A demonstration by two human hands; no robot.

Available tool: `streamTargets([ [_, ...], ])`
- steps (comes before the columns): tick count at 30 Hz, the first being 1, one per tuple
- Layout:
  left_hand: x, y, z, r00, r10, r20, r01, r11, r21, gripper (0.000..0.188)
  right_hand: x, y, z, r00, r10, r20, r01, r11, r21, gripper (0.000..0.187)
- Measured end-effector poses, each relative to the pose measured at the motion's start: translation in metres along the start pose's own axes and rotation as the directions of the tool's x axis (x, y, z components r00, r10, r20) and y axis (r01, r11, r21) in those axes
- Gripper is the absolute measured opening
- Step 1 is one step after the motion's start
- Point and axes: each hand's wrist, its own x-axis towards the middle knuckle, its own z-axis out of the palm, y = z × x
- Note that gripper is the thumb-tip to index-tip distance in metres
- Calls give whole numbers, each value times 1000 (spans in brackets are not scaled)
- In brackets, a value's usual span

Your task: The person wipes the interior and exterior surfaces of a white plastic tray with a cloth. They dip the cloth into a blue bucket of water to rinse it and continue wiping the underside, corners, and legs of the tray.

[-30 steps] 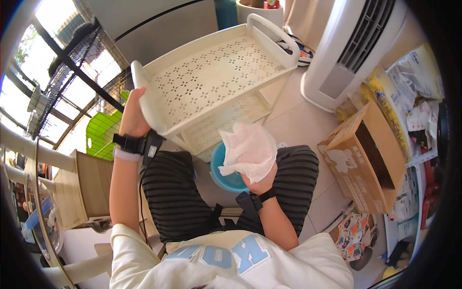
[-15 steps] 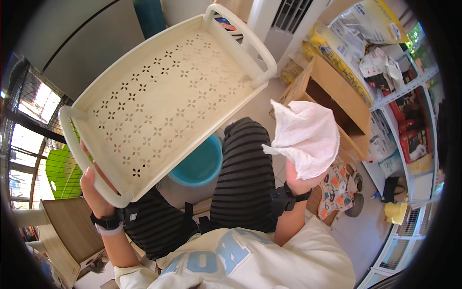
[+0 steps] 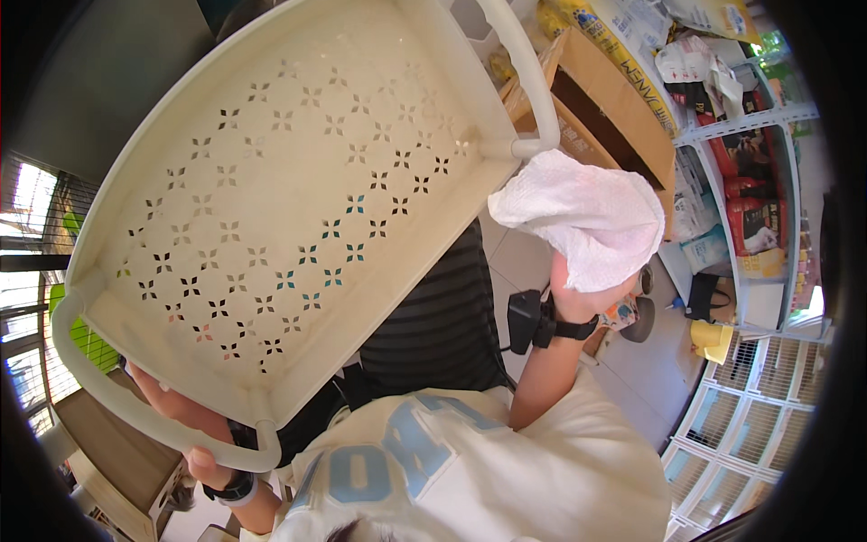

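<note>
Tray (image 3: 271, 217) now swung up close and tilted, filling left and centre, where a second ago it was held farther out over blue basin; basin no longer seen. Cloth (image 3: 587, 217) brought up to tray's right rim, touching near handle; wiping of that edge judged underway. Left hand (image 3: 194, 443) closed round near handle underneath. Right hand (image 3: 587, 294) bunched on cloth. Tray: cream plastic, star-pattern holes, looped handles.
</note>
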Motion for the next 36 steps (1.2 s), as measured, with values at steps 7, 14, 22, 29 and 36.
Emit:
streamTargets([
  [7, -36, -39, -15, 998, -48, 37, 56, 961, -272, 127, 6, 1, 16, 995, -100, -27, 103, 973, 204, 74],
  [14, -95, -66, -55, 837, -531, -133, 547, 816, 186, 65, 17, 2, 17, 997, 1, -72, 3, 998, 57, 51],
  [22, -71, -30, -4, 642, -760, 99, 752, 600, -274, 57, 41, -18, -2, 978, -158, 138, 193, 934, -300, 80],
  [29, -59, -38, -1, 607, -746, 274, 792, 597, -129, 42, 46, -20, 44, 724, -338, 602, 449, 893, -38, 23],
  [36, -66, -41, -2, 594, -764, 251, 800, 594, -83, 53, 38, 4, 43, 415, -43, 909, 631, 733, -254, 22],
])
